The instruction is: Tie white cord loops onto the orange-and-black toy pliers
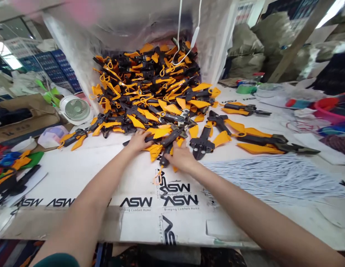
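Both my hands are at the front edge of a heap of black-and-orange plastic toys (139, 92) with wing-like orange parts. My right hand (183, 157) is closed around the dark body of one black-and-orange plastic toy (171, 138), its thumb along the near end. A thin orange loop hangs from that end over the table. My left hand (138, 142) curls over a dark slender part of a toy at the heap's edge, with its fingertips partly hidden among orange pieces. Just right of my right hand lies a black toy with an orange wing (203, 142).
More toys (261, 142) lie at the right, behind a spread of thin white cords (267, 178). A small white fan (75, 110) stands left of the heap. A white cable (195, 37) hangs above it. A pink basket (331, 109) sits far right on the printed table covering (78, 178).
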The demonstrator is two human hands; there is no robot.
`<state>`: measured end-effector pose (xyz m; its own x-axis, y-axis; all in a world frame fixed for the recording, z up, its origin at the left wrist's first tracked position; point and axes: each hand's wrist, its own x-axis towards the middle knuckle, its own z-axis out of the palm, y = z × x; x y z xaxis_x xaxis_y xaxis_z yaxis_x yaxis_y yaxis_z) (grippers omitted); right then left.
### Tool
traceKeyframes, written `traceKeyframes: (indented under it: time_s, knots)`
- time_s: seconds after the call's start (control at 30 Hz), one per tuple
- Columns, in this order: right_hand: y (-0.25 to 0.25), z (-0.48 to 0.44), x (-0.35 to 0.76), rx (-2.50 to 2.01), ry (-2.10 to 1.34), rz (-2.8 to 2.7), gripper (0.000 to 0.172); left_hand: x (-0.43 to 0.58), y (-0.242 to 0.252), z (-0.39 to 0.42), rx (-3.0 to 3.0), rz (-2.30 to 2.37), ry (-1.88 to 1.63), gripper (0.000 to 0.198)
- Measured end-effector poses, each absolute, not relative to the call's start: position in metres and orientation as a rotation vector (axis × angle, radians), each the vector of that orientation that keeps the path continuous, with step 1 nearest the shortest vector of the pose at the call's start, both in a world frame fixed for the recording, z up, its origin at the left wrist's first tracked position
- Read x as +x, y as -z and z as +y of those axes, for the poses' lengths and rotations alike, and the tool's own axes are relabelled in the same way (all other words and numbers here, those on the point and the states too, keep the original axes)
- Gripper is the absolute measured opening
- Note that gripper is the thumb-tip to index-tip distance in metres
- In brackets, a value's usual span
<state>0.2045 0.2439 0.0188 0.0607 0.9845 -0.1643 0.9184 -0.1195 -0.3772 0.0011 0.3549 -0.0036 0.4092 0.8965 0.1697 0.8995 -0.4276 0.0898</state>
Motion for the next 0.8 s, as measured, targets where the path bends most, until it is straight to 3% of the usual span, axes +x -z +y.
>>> traceKeyframes:
  time_s: [0.1,0.23,0.43,0.6,0.8]
  knots:
    - [-0.018,0.210,0.173,-2.000,-0.614,-2.100,0.082,-0.054,0.002,0.326,-2.644,-1.665,0.202,0.054]
    - [-0.009,0.177,0.143,-1.701,-0.699,-2.177,0.072,-0.131,-0.009,0.281,-2.590,-1.739,0.077,0.055]
    - [-0.004,0.169,0.148,-1.468,-0.881,-1.815,0.043,-0.204,-0.037,0.230,-2.433,-1.863,0.071,0.041]
    - [0.000,0.161,0.181,-1.485,-1.013,-1.493,0.041,-0.135,-0.030,0.172,-2.444,-1.754,0.617,0.031]
    - [0.027,0.118,0.179,-1.313,-1.326,-0.991,0.026,-0.029,0.002,0.121,-2.375,-2.050,0.461,0.054]
